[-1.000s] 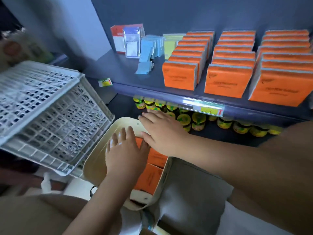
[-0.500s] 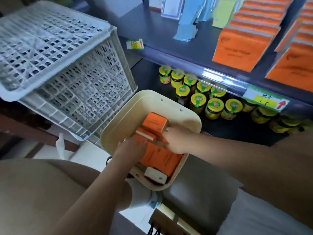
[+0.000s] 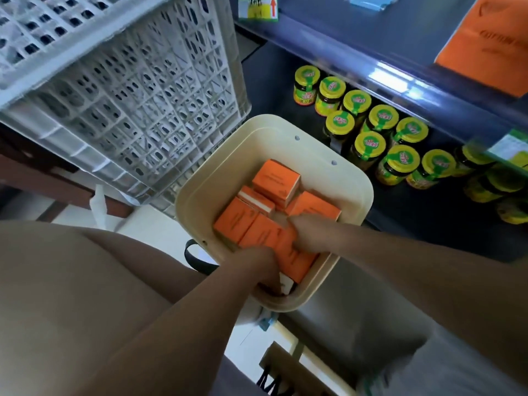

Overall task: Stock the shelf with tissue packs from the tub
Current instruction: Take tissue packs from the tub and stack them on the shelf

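Both hands down in tub (image 3: 363, 192). Right hand (image 3: 310, 232) fingers curled over edge of orange packs (image 3: 261, 234), gripping. Left hand (image 3: 255, 268) at near end, fingers hidden, grip unclear.

Shelf tag (image 3: 258, 8): red up-arrow. Print on jars (image 3: 368, 144), tissue packs (image 3: 276, 181) unreadable.

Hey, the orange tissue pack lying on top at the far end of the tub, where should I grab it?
Probably from above, pinching the tissue pack across its narrow sides: it lies tilted atop the others with its sides exposed.
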A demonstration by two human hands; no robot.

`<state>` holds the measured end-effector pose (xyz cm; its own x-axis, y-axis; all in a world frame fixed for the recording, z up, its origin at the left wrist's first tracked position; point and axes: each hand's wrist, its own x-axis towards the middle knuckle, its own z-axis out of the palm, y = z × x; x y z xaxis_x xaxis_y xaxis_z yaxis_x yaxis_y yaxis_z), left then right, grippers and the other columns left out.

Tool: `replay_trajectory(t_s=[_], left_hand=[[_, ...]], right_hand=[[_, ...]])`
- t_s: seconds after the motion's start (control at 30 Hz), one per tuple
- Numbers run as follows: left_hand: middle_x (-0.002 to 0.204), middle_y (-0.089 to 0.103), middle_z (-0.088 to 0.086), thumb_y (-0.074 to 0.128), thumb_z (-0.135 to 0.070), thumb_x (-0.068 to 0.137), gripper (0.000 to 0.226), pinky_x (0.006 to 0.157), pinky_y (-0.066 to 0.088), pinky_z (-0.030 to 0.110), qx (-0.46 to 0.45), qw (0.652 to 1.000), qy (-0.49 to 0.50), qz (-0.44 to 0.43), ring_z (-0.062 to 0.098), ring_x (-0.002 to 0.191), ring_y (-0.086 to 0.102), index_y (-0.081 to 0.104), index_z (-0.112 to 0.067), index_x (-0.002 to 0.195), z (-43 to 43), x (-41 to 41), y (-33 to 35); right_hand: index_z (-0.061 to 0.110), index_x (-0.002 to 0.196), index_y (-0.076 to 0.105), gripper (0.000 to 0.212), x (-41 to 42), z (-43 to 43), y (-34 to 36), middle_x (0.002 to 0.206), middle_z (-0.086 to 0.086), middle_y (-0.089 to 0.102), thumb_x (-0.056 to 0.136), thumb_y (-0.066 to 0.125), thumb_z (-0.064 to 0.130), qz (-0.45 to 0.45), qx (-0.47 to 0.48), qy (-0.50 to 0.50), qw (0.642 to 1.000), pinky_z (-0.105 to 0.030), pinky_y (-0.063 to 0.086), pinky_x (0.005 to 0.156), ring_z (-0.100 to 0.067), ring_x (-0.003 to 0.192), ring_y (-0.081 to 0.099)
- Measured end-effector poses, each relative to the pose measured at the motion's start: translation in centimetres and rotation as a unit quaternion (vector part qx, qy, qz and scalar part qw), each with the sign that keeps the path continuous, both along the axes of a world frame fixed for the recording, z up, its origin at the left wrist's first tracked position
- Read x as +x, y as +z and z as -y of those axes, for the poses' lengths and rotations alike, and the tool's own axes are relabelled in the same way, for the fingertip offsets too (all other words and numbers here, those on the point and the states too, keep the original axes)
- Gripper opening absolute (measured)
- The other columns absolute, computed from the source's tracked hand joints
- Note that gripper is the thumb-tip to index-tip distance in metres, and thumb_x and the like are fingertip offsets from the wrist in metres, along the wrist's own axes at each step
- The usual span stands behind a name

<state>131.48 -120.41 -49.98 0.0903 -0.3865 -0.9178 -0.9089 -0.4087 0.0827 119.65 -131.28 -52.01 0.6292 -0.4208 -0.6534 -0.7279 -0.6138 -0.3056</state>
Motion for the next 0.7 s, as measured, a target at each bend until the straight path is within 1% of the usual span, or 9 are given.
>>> replay_trajectory(t_s=[0.07, 0.17, 0.27, 0.33, 0.43, 0.5, 0.57, 0.63, 0.7], left_hand=[[0.121, 0.067, 0.008, 0.080, -0.043, 0.082, 0.052, 0.098, 0.053, 0.044, -0.011, 1.000, -0.023, 0.007, 0.029, 0.110, 0.065, 0.059, -0.020, 0.123, -0.4, -0.4, -0.5], [0.116, 0.064, 0.004, 0.075, -0.035, 0.089, 0.035, 0.083, 0.046, 0.037, -0.111, 0.992, -0.049, 0.017, 0.026, 0.105, 0.063, 0.053, -0.023, 0.113, -1.0, -0.4, -1.4], [0.107, 0.065, 0.000, 0.075, -0.040, 0.087, 0.033, 0.077, 0.044, 0.035, -0.164, 0.985, -0.045, 0.013, 0.022, 0.097, 0.063, 0.054, -0.028, 0.108, -1.3, 0.2, -2.1], [0.105, 0.067, -0.003, 0.074, -0.045, 0.086, 0.032, 0.078, 0.046, 0.035, -0.185, 0.982, -0.041, -0.003, 0.022, 0.097, 0.064, 0.056, -0.029, 0.107, -1.2, 0.4, -2.0], [0.111, 0.067, -0.002, 0.065, -0.041, 0.091, 0.026, 0.084, 0.047, 0.035, -0.240, 0.970, 0.026, -0.020, 0.022, 0.105, 0.064, 0.060, -0.026, 0.112, -0.7, 0.8, -2.0], [0.119, 0.066, 0.000, 0.060, -0.039, 0.092, 0.026, 0.089, 0.049, 0.037, -0.277, 0.960, 0.047, -0.004, 0.025, 0.111, 0.063, 0.059, -0.025, 0.115, -0.3, 1.2, -2.3], [0.125, 0.063, 0.003, 0.058, -0.036, 0.094, 0.026, 0.090, 0.047, 0.038, -0.283, 0.959, 0.027, 0.012, 0.027, 0.115, 0.061, 0.057, -0.023, 0.116, -0.1, 1.3, -2.6], [0.127, 0.060, 0.002, 0.058, -0.036, 0.095, 0.030, 0.088, 0.046, 0.039, -0.266, 0.964, 0.005, 0.014, 0.027, 0.116, 0.060, 0.056, -0.023, 0.121, 0.1, 1.3, -2.7], [0.124, 0.060, -0.001, 0.064, -0.044, 0.090, 0.036, 0.087, 0.047, 0.040, -0.249, 0.968, -0.031, 0.009, 0.025, 0.112, 0.061, 0.056, -0.028, 0.122, 0.0, 1.1, -2.8]], right_hand=[[0.020, 0.138, 0.053, 0.052, 0.1, -0.1, -0.4, 0.121, -0.016, 0.066, 0.087, 0.063, 0.017, 0.006, -0.004, -0.010, 1.000, -0.041, 0.054, 0.093, -0.034, 0.110, 0.064], [0.014, 0.117, 0.066, 0.031, 0.2, 0.3, -0.6, 0.109, -0.011, 0.068, 0.086, 0.061, 0.014, -0.011, 0.009, -0.051, 0.999, -0.036, 0.057, 0.087, -0.029, 0.101, 0.067], [0.018, 0.120, 0.057, 0.042, -0.2, 1.2, -0.4, 0.100, -0.006, 0.065, 0.080, 0.070, 0.017, -0.023, 0.049, -0.097, 0.994, -0.038, 0.060, 0.078, -0.026, 0.090, 0.067], [0.019, 0.120, 0.048, 0.047, -0.6, 1.6, 0.1, 0.102, -0.008, 0.063, 0.080, 0.074, 0.016, -0.022, 0.070, -0.138, 0.988, -0.042, 0.061, 0.077, -0.026, 0.089, 0.066], [0.012, 0.113, 0.059, 0.036, -0.7, 2.8, 0.6, 0.102, -0.009, 0.067, 0.080, 0.073, 0.012, 0.022, 0.046, -0.195, 0.980, -0.032, 0.058, 0.071, -0.024, 0.088, 0.067], [0.013, 0.104, 0.060, 0.028, -0.6, 3.8, 1.3, 0.097, -0.008, 0.068, 0.083, 0.078, 0.017, 0.052, 0.049, -0.244, 0.967, -0.030, 0.054, 0.066, -0.022, 0.081, 0.068], [0.016, 0.100, 0.056, 0.028, -0.5, 4.8, 1.7, 0.089, -0.005, 0.065, 0.087, 0.078, 0.025, 0.076, 0.060, -0.281, 0.955, -0.028, 0.047, 0.059, -0.018, 0.071, 0.063], [0.023, 0.107, 0.051, 0.029, -0.6, 5.2, 1.9, 0.092, -0.002, 0.060, 0.091, 0.073, 0.034, 0.088, 0.059, -0.293, 0.950, -0.028, 0.047, 0.058, -0.016, 0.072, 0.059], [0.036, 0.120, 0.046, 0.034, -0.7, 4.8, 1.8, 0.102, 0.000, 0.059, 0.095, 0.068, 0.040, 0.083, 0.085, -0.302, 0.946, -0.034, 0.057, 0.061, -0.019, 0.082, 0.063]])
